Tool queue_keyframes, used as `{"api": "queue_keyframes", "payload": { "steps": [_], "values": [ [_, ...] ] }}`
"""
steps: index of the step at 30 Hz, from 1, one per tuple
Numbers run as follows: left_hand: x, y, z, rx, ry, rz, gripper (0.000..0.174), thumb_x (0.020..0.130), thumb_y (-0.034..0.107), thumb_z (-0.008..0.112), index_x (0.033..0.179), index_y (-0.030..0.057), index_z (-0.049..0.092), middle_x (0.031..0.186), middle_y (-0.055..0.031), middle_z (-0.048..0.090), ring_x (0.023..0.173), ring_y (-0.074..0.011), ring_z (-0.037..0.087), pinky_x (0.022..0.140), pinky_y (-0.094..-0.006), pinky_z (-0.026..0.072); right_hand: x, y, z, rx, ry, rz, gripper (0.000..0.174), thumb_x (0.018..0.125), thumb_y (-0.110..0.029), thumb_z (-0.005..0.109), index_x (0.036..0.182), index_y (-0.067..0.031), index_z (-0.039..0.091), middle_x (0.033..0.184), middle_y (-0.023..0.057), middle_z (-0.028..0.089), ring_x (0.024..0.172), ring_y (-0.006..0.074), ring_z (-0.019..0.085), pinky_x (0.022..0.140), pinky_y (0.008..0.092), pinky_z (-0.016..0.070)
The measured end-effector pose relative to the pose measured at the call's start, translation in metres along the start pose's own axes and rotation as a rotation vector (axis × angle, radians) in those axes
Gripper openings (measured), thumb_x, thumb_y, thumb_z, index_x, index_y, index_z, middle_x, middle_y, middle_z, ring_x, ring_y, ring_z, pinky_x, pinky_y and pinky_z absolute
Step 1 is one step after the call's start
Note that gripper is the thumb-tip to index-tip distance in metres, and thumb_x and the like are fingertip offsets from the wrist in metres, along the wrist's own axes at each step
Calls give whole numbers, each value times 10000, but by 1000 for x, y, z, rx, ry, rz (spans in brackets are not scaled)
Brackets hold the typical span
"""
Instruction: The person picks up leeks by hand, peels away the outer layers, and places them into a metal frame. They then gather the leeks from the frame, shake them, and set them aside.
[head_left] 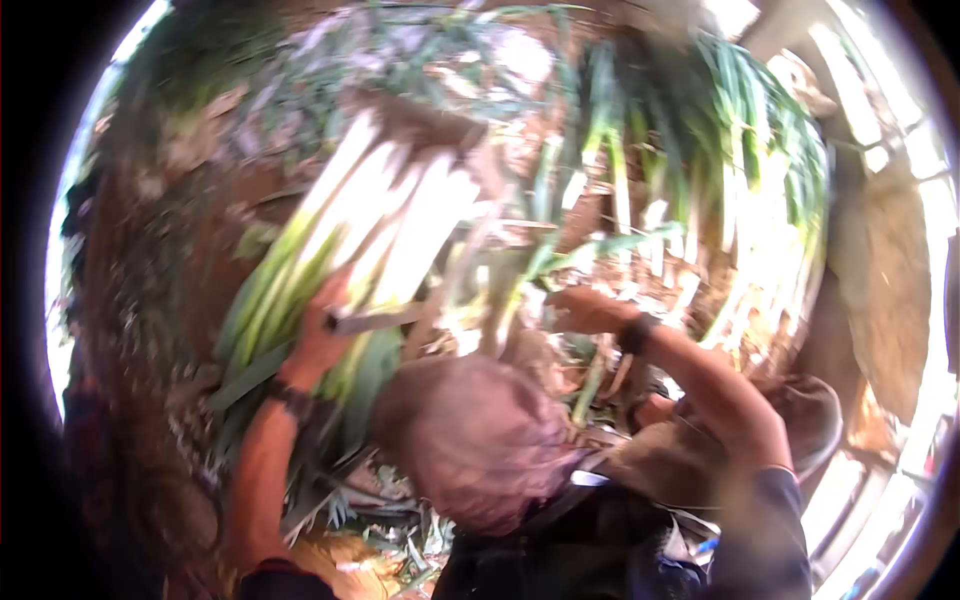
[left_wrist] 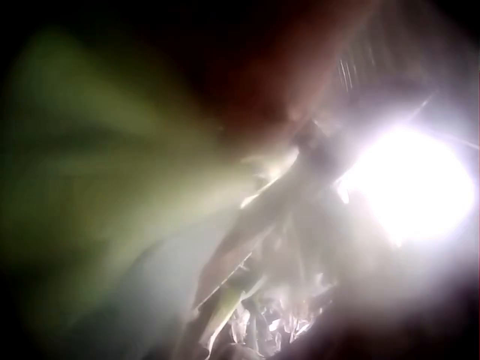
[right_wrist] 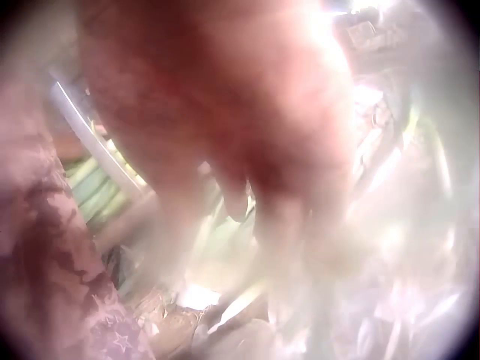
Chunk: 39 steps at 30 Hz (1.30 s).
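Note:
My left hand grips a knife, its blade reaching right across the lower part of a bundle of leeks. The bundle lies with white ends away and green leaves toward me. In the right wrist view the knife's pale blade shows at left. My right hand is low over loose leek stalks and trimmings, right of the bundle; in its wrist view the fingers point down, extended and blurred. A green leek stalk is just left of that hand. Blur and glare cover most of the left wrist view.
More leeks lie in a row at the back right. Cut leaves are heaped at the far side. A camouflage-patterned cap fills the lower middle. Leaf scraps litter the ground nearby, and a pale board-like surface stands at right.

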<state>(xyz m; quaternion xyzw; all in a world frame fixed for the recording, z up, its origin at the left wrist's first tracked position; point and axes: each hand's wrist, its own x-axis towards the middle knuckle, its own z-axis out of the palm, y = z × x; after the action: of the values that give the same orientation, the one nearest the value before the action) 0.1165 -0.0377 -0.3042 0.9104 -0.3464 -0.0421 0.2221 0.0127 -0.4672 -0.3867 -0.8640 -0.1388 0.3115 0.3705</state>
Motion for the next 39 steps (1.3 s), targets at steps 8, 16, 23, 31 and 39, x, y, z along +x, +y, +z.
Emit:
{"api": "queue_keyframes", "payload": {
  "steps": [8,16,23,31,39],
  "values": [
    [-3,-8,12,8,-158,-201,606,853,3,515,1449,-11,406,1433,-244,466,1314,-396,473,1098,-425,404,24,85,31,86,411,345,195,875,-240,630,901,-85,746,779,161,699,717,323,674,662,415,538],
    [9,8,6,49,-155,-192,563,941,158,438,1453,-65,370,1405,-308,459,1283,-467,473,1081,-467,410,96,147,-27,146,773,682,241,848,-303,635,927,-104,746,892,192,707,834,376,689,747,449,535],
    [4,2,9,82,-183,-220,568,982,260,384,1441,-76,387,1391,-313,472,1256,-479,492,1065,-490,418,171,140,-39,218,666,801,457,821,-450,657,986,-25,681,999,229,697,931,396,686,792,490,547],
    [3,2,9,107,-160,-261,643,814,41,469,1446,-52,398,1383,-285,498,1237,-452,521,1047,-472,441,135,135,-34,165,997,579,361,840,-129,617,1133,37,484,960,241,610,867,396,656,710,477,556],
    [5,2,9,119,-128,-202,588,881,125,454,1441,-47,404,1364,-291,510,1216,-464,530,1031,-480,450,81,194,-58,200,1015,774,603,812,-192,647,1325,42,434,1090,301,567,1015,459,606,896,504,500]
  ]
}}
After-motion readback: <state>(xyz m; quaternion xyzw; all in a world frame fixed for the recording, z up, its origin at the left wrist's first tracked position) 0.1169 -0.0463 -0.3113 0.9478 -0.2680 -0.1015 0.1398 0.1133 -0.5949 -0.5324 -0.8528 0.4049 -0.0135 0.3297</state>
